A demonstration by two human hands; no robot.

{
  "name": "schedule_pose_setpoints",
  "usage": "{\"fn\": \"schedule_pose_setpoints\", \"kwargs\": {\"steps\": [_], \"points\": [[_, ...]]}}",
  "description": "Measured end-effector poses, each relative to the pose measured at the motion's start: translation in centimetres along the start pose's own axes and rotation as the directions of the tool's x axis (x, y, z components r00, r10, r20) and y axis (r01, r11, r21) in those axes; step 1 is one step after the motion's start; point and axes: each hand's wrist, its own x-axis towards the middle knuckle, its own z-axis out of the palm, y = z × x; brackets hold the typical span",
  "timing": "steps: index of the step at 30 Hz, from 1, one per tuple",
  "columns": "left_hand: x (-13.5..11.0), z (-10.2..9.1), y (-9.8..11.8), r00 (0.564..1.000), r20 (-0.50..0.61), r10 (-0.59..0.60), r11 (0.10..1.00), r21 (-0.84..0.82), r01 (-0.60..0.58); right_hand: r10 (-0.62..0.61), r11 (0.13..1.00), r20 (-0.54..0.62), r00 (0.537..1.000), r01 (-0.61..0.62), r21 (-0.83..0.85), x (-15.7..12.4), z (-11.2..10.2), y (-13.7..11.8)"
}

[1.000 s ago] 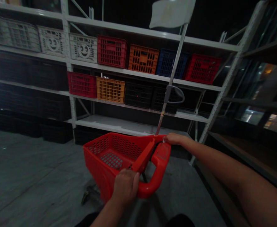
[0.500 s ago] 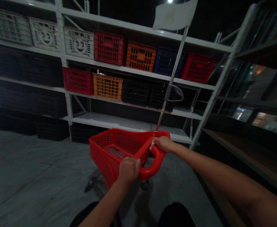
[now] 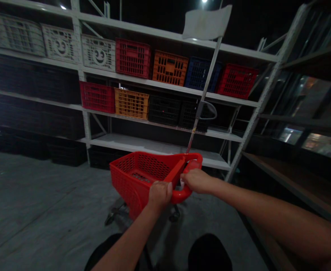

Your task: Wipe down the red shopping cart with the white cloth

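Red mesh shopping cart (image 3: 122,180); white smiley-face crates (image 3: 98,52).

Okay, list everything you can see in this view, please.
shopping cart: one, red, on small wheels on the floor, in front of the person
cart handle: one, red, at the cart's near end
flag: one, white, on a grey pole rising from the cart
white crates: three, smiley-face sides, top shelf, left
red crates: three, two on the top shelf, one below
orange crates: two, one per shelf
blue crate: one, top shelf
black crates: at least two, second shelf
shelving: one unit, white metal, ahead
floor: grey, underfoot
left hand: on the cart handle
right hand: on the cart handle
legs: two, in dark clothing, at the bottom
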Motion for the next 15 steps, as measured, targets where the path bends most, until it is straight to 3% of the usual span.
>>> {"fn": "schedule_pose_setpoints", "kwargs": {"steps": [3, 6, 11, 15], "points": [[0.2, 0.0, -0.7, 1.0, -0.013, -0.016, 0.999, -0.032, 0.016, 0.129, 0.99, -0.081, 0.988, -0.123, 0.073, -1.0, 1.0, -1.8], [0.2, -0.3, -3.4, 0.997, -0.015, -0.077, 0.993, -0.096, 0.076, 0.183, 0.981, -0.146, 0.972, -0.172, 0.087, -1.5, 2.0, -2.0], [-0.4, 0.8, -7.6, 0.978, 0.031, -0.208, 0.978, -0.026, 0.209, 0.32, 0.947, -0.101, 0.942, -0.316, 0.052, -0.7, 2.0, -1.5], [-0.7, 2.3, -7.6, 0.962, -0.017, -0.272, 0.962, 0.023, 0.272, 0.19, 0.977, -0.031, 0.981, -0.185, 0.106, 2.3, 1.5, -3.1]]}}
